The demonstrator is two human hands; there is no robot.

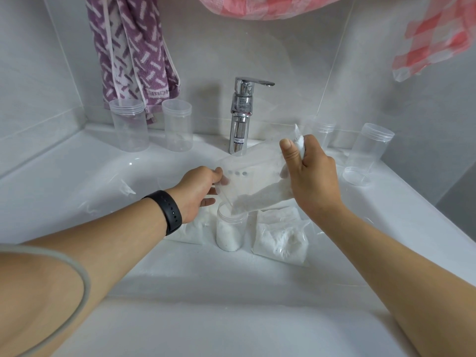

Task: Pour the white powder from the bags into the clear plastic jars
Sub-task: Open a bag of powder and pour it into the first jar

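Observation:
I hold a clear plastic bag of white powder [260,184] tilted over an open clear jar [230,233] that stands in the sink and is well over half full of powder. My right hand [309,173] grips the bag's raised end, thumb up. My left hand [201,191] pinches the bag's lower edge near its mouth, above the jar's rim. Powder has slid to the bag's low corner at the jar's opening. Another full bag [280,235] lies right of the jar, and a third bag [190,231] lies left, partly under my left wrist.
Two lidded empty jars [128,127] [177,127] stand at the back left, two more [368,148] [323,135] at the back right, with a loose lid [356,175] on the rim. A chrome tap [242,117] rises behind the bag. Towels hang above.

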